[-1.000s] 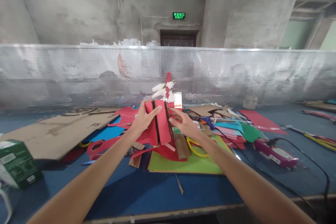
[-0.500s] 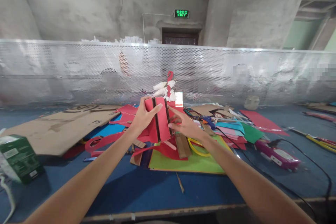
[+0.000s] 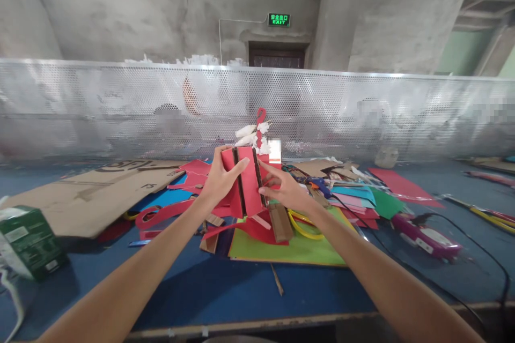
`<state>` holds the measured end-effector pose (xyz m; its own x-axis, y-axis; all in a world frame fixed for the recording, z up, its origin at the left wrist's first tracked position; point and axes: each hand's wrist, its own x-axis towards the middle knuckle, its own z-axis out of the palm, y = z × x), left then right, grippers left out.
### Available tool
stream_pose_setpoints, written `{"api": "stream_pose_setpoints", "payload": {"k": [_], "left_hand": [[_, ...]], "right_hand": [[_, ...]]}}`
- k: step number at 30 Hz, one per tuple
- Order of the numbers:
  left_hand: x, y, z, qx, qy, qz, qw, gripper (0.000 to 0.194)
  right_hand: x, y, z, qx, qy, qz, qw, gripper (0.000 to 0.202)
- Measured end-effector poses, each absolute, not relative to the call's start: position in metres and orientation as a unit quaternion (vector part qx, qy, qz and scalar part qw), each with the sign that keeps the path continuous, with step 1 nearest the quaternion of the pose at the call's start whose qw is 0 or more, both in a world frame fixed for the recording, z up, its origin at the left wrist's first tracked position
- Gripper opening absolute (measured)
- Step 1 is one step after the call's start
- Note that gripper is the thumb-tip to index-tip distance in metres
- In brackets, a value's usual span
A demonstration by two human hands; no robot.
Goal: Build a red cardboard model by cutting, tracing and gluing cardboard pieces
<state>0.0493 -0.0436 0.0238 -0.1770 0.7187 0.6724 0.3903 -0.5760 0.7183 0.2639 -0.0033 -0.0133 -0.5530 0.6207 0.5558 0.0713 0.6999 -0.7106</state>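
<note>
A red cardboard piece with dark edge strips is held up over the middle of the table. My left hand grips its left side, thumb on the red front face, the other fingers partly hidden behind. At its right edge is my right hand, with thumb and fingers bent against the dark strip. Just behind stands a red hooked shape with white pieces attached. Beneath the held piece lie red paper strips, a brown cardboard block and a yellow-green sheet.
A big cardboard sheet and a green box are at the left. At the right are a yellow ring, a blue glue gun, coloured paper and a purple device with a black cable. A perforated metal screen stands behind.
The red piece and both hands stay almost where they were. The right hand's fingers have shifted very slightly at the edge. The red strip at the left has moved slightly to the right.
</note>
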Motion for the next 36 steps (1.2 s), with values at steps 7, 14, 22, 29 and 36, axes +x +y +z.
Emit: {"api": "stream_pose_setpoints", "payload": {"k": [7, 14, 22, 29, 36], "left_hand": [[0.031, -0.035, 0.033, 0.657, 0.455, 0.597, 0.068, 0.049], [-0.030, -0.009, 0.028, 0.610, 0.566, 0.545, 0.105, 0.055], [-0.066, 0.002, 0.019, 0.570, 0.607, 0.524, 0.178, 0.049], [-0.051, 0.001, 0.024, 0.606, 0.577, 0.543, 0.067, 0.056], [-0.027, -0.012, 0.022, 0.696, 0.529, 0.485, -0.022, 0.057]], "right_hand": [[0.262, -0.001, -0.009, -0.280, -0.768, 0.351, 0.456, 0.058], [0.276, 0.002, -0.010, -0.345, -0.762, 0.431, 0.339, 0.036], [0.272, 0.016, -0.022, -0.354, -0.820, 0.285, 0.348, 0.018], [0.271, 0.025, -0.029, -0.323, -0.829, 0.254, 0.380, 0.028], [0.265, 0.018, -0.028, -0.315, -0.836, 0.291, 0.344, 0.013]]}}
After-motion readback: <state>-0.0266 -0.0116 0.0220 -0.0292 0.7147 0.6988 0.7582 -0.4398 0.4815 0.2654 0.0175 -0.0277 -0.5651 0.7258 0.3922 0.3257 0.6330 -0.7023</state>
